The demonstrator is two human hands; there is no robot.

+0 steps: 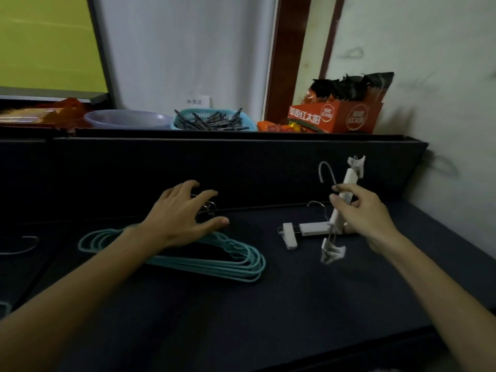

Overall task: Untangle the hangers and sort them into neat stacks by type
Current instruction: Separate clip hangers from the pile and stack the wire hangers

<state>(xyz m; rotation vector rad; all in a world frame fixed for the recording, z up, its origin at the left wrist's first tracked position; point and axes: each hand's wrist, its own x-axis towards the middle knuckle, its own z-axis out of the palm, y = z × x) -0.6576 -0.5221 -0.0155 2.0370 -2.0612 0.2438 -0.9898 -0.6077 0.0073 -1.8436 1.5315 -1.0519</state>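
A stack of several teal hangers [228, 261] lies flat on the dark table [295, 304], left of centre. My left hand [185, 213] hovers over the stack's metal hooks [208, 208] with fingers spread and relaxed, holding nothing. My right hand [359, 210] pinches a white clip hanger [346, 189] and holds it upright above the table, its hook pointing up and left and one clip dangling below. A second white clip hanger [311, 229] lies flat on the table just under it, partly hidden behind the raised one.
A dark raised ledge [214, 146] runs behind the table and carries a purple bowl [128, 119], a teal basket of grey pegs [214, 120] and an orange snack box [335, 116]. A loose metal hook [21, 245] shows at the far left. A wall stands close on the right.
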